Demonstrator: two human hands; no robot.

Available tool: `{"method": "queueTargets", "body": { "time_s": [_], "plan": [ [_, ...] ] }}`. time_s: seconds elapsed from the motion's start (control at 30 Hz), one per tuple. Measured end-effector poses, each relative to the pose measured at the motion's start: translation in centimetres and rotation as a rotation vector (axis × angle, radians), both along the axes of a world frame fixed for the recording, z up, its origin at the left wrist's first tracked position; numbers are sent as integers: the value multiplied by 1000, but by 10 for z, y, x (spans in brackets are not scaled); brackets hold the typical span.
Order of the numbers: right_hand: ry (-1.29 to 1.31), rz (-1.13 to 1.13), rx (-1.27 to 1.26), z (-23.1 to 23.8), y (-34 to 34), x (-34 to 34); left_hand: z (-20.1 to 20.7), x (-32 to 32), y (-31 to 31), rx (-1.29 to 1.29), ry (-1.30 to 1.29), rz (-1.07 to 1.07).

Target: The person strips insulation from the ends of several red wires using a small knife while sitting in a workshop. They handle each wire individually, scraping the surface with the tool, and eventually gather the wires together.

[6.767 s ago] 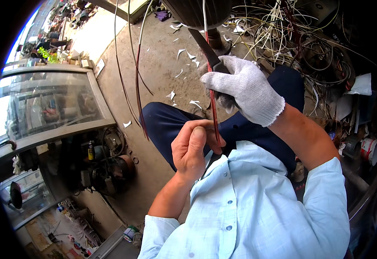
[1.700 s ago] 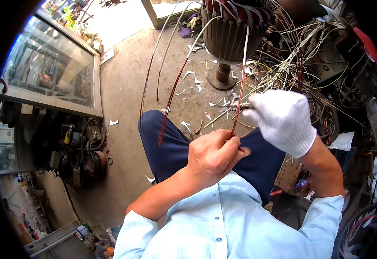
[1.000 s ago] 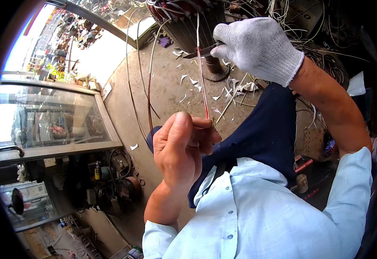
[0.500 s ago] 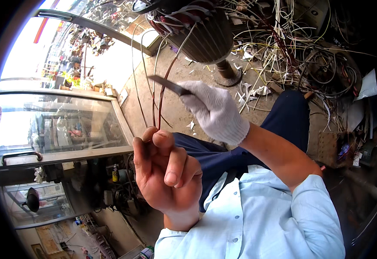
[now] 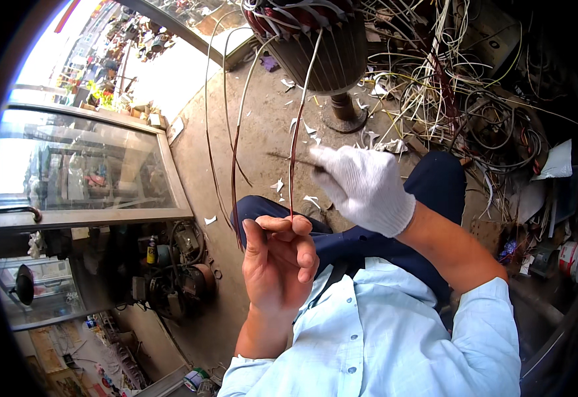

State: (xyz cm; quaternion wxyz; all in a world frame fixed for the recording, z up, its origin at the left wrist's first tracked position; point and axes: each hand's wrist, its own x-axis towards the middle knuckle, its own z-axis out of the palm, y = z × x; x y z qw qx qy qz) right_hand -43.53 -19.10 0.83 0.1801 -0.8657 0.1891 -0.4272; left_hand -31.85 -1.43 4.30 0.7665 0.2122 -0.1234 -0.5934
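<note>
My bare left hand (image 5: 279, 264) pinches the lower end of a thin reddish wire (image 5: 293, 152) between thumb and fingertips. The wire runs taut up to the windings of a ribbed motor stator (image 5: 315, 40) standing on the floor ahead. My right hand (image 5: 365, 188), in a white knit glove, holds a thin dark blade (image 5: 288, 157) crosswise against that wire, a little above my left fingers. Other loose reddish wires (image 5: 235, 152) hang from the stator to the left of my left hand. My dark-trousered knees lie under both hands.
A glass-fronted cabinet (image 5: 84, 165) stands at the left, with small motors and parts (image 5: 183, 271) beneath it. A big tangle of wires (image 5: 461, 86) fills the upper right. Paper scraps (image 5: 277, 185) litter the concrete floor. A tape roll (image 5: 570, 255) sits at the right.
My left hand has come lower and now pinches a single taut wire. The gloved right hand has moved down and right, with the blade now laid across that wire.
</note>
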Motion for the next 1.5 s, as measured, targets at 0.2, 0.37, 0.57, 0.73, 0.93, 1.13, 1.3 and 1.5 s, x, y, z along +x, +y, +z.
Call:
{"method": "queueTargets", "body": {
  "time_s": [0.2,0.37,0.57,0.73,0.93,1.13,1.3,1.5],
  "plan": [
    [-23,126,-108,13,2,-10,-12,2,-1,8,-18,48],
    [23,-204,-212,-4,-50,-5,-24,5,-4,-11,-320,96],
    [260,-122,-289,15,-44,-16,-31,6,-7,11,-684,168],
    [240,128,-315,33,-3,-20,-32,6,-7,24,-955,270],
    [-5,-81,70,12,-30,-15,-31,2,-2,36,-322,78],
    [-224,-57,104,-23,4,31,-18,-15,-2,-57,205,7],
    [-226,-269,576,-39,-17,33,-15,-14,-5,-73,102,-15],
    [-26,211,558,-25,29,-13,-14,-24,-10,-80,60,-60]
  ]
}}
